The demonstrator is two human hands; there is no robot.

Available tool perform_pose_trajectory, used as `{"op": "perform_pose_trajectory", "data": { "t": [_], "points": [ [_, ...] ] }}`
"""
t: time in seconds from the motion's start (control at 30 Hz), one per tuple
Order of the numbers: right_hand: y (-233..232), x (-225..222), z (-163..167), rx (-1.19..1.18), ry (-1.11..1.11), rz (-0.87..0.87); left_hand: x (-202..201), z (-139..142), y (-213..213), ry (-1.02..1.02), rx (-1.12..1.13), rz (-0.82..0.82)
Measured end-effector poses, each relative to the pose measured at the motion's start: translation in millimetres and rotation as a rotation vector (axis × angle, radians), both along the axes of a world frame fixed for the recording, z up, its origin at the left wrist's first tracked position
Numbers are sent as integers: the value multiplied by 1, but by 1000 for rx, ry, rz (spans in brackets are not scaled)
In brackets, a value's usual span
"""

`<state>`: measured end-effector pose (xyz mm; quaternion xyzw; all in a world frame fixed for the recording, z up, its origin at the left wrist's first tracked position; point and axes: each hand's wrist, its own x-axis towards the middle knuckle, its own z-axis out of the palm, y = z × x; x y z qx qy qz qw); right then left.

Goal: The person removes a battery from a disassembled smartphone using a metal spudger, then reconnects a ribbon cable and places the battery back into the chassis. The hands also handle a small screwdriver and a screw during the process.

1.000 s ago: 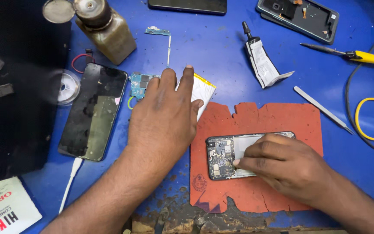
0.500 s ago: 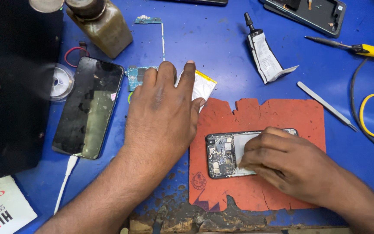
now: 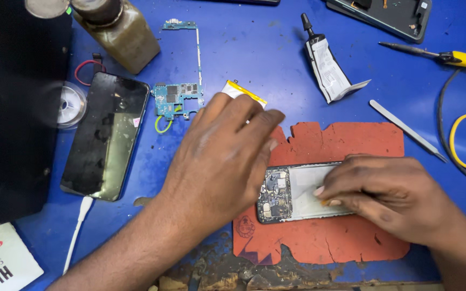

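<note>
Opened phone: the opened phone (image 3: 297, 193) lies on the torn red mat (image 3: 351, 143) at the near edge of the blue bench (image 3: 254, 48), its back off, circuit board showing at its left end and a pale bay at its right.
Long axis: left to right across the view — board end toward the left hand, bay end under the right.
Right hand: the right hand (image 3: 384, 196) rests on the bay end, fingertips (image 3: 324, 195) pressed together on the pale surface; whether they pinch anything, I cannot tell.
Left hand: the left hand (image 3: 217, 161) is flat and spread, fingers loosely together, holding nothing — it hovers or rests just left of the phone, fingertips over the mat's upper left corner and a yellow-edged battery (image 3: 241, 90).
Nearer hand: the right, already touching; the left is just beside the board end.
Around: loose blue circuit board (image 3: 176, 99), dark display panel (image 3: 106, 134), adhesive tube (image 3: 327, 67), metal pry tool (image 3: 405, 128), yellow-handled tool (image 3: 459, 58).
</note>
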<state>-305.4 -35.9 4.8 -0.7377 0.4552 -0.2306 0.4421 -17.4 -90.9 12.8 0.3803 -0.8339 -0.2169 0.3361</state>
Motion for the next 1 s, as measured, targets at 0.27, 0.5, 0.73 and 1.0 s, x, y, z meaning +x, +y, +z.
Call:
{"op": "perform_pose_trajectory", "data": {
  "t": [0.27, 0.5, 0.73, 1.0],
  "points": [
    [9, 0, -18, 67, -60, -129, -19, -2, 11, 1, 227, -319],
    [-2, 2, -10, -92, -40, -26, -38, -7, 20, -112, 306, -310],
    [-9, 6, -1, -451, 78, 110, -46, -7, 23, -194, 386, -255],
    [-12, 3, -3, -520, 148, 262, -21, 4, 9, -112, 196, -305]
  ]
}}
